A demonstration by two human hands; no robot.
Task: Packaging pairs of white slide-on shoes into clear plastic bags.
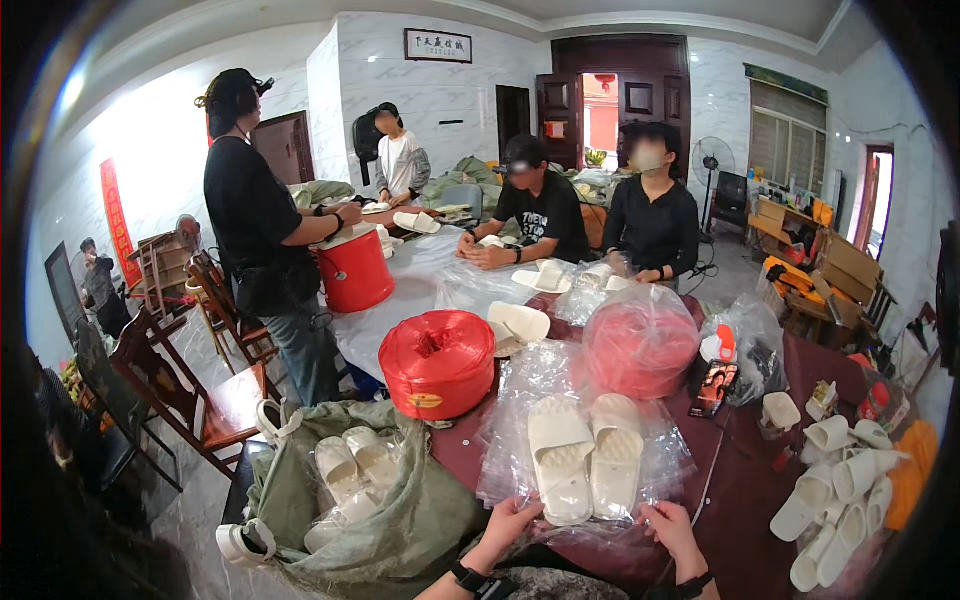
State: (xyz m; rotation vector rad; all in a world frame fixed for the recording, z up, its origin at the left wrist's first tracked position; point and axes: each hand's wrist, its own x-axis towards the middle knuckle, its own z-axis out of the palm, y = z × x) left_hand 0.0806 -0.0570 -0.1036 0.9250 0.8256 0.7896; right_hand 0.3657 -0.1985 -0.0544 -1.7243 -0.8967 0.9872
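Observation:
A pair of cream slippers (562, 468) lies flat side by side, toes and heels reversed, in a clear plastic bag (650, 462) in front of me. My left hand (512, 524) pinches the bag's near edge at the left, close to the slippers' near ends. At the right, my right hand (668, 526) grips the same near edge between thumb and fingers. More clear bags (505, 445) lie spread beneath and beyond this pair.
A green woven sack (400, 520) with slippers stands at the left. Beyond are red twine rolls (437, 365), one bagged, and a phone (713, 388). Loose slippers (845, 500) pile at the right. Several people work around the table; a red bucket (355, 272) stands farther left.

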